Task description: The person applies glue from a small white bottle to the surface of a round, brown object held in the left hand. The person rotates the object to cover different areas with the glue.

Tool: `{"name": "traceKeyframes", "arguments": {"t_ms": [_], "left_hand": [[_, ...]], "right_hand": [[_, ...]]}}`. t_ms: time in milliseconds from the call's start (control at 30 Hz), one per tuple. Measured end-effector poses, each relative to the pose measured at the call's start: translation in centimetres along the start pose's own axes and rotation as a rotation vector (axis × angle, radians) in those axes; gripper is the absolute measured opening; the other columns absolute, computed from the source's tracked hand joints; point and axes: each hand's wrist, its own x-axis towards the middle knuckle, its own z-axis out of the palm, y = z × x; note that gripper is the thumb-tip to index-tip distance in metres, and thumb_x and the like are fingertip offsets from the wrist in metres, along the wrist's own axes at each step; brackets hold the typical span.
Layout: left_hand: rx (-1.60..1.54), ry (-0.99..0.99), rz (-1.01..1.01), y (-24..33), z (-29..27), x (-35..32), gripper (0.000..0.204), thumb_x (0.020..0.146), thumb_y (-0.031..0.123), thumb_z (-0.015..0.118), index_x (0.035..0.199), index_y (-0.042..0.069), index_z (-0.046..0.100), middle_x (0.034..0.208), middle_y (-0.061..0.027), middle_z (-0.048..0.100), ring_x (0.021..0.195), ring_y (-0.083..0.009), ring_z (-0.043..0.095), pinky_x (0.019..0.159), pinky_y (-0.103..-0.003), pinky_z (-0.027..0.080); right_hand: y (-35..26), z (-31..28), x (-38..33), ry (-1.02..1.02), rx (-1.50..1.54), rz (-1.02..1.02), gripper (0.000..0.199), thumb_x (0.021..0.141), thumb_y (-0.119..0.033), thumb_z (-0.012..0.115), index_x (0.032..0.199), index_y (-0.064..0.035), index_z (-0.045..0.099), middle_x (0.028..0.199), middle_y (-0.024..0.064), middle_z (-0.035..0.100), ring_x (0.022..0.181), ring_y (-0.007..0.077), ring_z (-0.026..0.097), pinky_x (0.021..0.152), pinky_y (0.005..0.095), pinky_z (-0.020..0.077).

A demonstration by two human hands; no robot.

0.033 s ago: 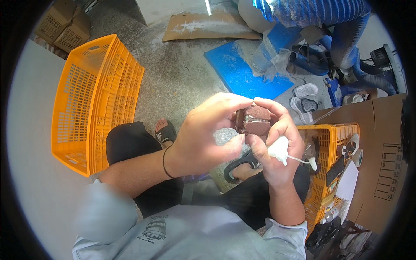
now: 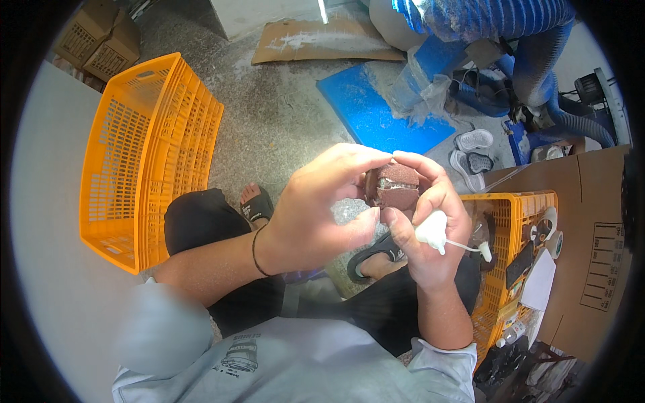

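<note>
Between both hands, above my lap, is a small round piece (image 2: 398, 187) with a grainy, reddish-brown surface like sandpaper and a silvery gap across its middle. My left hand (image 2: 316, 205) pinches its left side, index finger along the top and thumb at the lower edge. Its other side is held by my right hand (image 2: 433, 228), the index finger meeting the left one at the top. Tucked in my right palm, a white squeeze bottle (image 2: 432, 230) points its nozzle downward, and its small cap (image 2: 485, 252) dangles on a thin strap. The fingers hide most of the bottle's body.
A tall yellow crate (image 2: 144, 161) stands on the left. At right, another yellow crate (image 2: 514, 208) carries tape rolls and a white sheet, beside a cardboard box (image 2: 571, 269). Ahead lie a blue board (image 2: 376, 114), shoe soles (image 2: 474, 141) and blue hoses (image 2: 497, 20).
</note>
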Motion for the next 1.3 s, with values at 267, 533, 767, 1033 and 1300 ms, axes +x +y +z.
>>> {"name": "traceKeyframes", "arguments": {"t_ms": [267, 533, 767, 1033, 1300], "left_hand": [[-0.083, 0.026, -0.046, -0.13, 0.1, -0.05, 0.055, 0.08, -0.006, 0.069, 0.134, -0.003, 0.056, 0.125, -0.0167, 0.058, 0.113, -0.0231, 0.065, 0.096, -0.034, 0.059], [-0.041, 0.023, -0.047, 0.01, 0.1, -0.01, 0.054, 0.08, -0.005, 0.07, 0.133, -0.003, 0.057, 0.125, -0.0169, 0.058, 0.114, -0.0231, 0.065, 0.096, -0.034, 0.059], [-0.001, 0.04, -0.015, 0.0, 0.32, -0.08, 0.053, 0.079, -0.006, 0.07, 0.131, -0.003, 0.058, 0.125, -0.017, 0.06, 0.113, -0.0227, 0.065, 0.095, -0.034, 0.059], [0.008, 0.029, -0.002, 0.17, 0.34, -0.06, 0.054, 0.079, -0.007, 0.069, 0.132, -0.003, 0.058, 0.126, -0.0171, 0.06, 0.111, -0.0223, 0.066, 0.094, -0.034, 0.059], [0.041, 0.021, 0.023, 0.43, 0.26, -0.04, 0.055, 0.079, -0.008, 0.068, 0.133, -0.002, 0.059, 0.127, -0.0167, 0.059, 0.112, -0.0235, 0.066, 0.095, -0.035, 0.059]], "right_hand": [[-0.09, -0.15, -0.07, -0.019, 0.106, 0.092, 0.032, 0.083, -0.007, 0.081, 0.077, -0.0105, 0.05, 0.138, 0.0243, 0.057, 0.121, 0.0262, 0.06, 0.104, 0.0421, 0.0476], [0.17, -0.25, -0.09, -0.024, 0.054, 0.06, 0.031, 0.083, -0.007, 0.081, 0.078, -0.0107, 0.05, 0.138, 0.0239, 0.057, 0.121, 0.0261, 0.06, 0.104, 0.0423, 0.0477], [-0.07, 0.01, -0.15, -0.008, 0.086, 0.056, 0.029, 0.083, -0.006, 0.079, 0.077, -0.0102, 0.051, 0.137, 0.0238, 0.057, 0.12, 0.0257, 0.06, 0.103, 0.042, 0.0476], [-0.22, 0.02, -0.12, -0.02, 0.039, 0.026, 0.028, 0.083, -0.006, 0.078, 0.078, -0.0101, 0.05, 0.137, 0.0232, 0.057, 0.117, 0.0235, 0.061, 0.101, 0.0397, 0.0488], [-0.25, 0.09, -0.18, 0.018, 0.003, -0.011, 0.035, 0.077, -0.004, 0.084, 0.075, -0.0085, 0.049, 0.131, 0.0219, 0.061, 0.113, 0.0261, 0.064, 0.098, 0.0408, 0.0503]]}}
